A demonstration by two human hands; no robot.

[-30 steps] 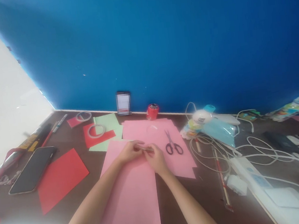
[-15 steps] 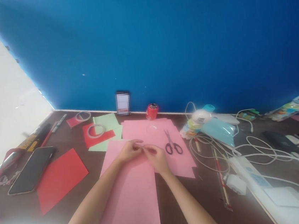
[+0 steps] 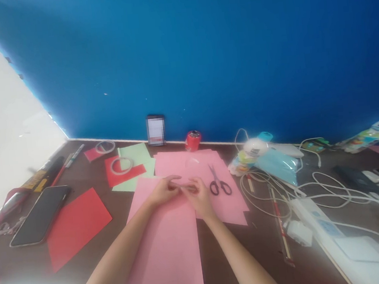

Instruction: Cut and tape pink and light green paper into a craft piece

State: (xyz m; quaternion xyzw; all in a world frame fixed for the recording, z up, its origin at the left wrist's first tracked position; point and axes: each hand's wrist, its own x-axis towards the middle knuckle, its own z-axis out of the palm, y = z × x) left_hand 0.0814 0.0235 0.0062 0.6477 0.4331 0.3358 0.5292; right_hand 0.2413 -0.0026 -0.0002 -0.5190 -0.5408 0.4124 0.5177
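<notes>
Above the top of a long pink paper sheet, my left hand and my right hand meet with bent fingers. Between their fingertips is a small pink paper piece, mostly covered by the fingers; its exact shape is blurred. The left thumb and fingers pinch its left end, and the right fingers close around its right end. Black-handled scissors lie just right of my right hand on more pink sheets, blades pointing away. A clear round item rests behind the hands.
Left are red paper, a phone, green paper and a tape roll. A red container stands near the blue wall. White cables, a power strip and a glue bottle crowd the right.
My right fingers have lifted and parted slightly from the left fingertips, so more of the pink piece shows between the hands. The left hand has hardly moved.
</notes>
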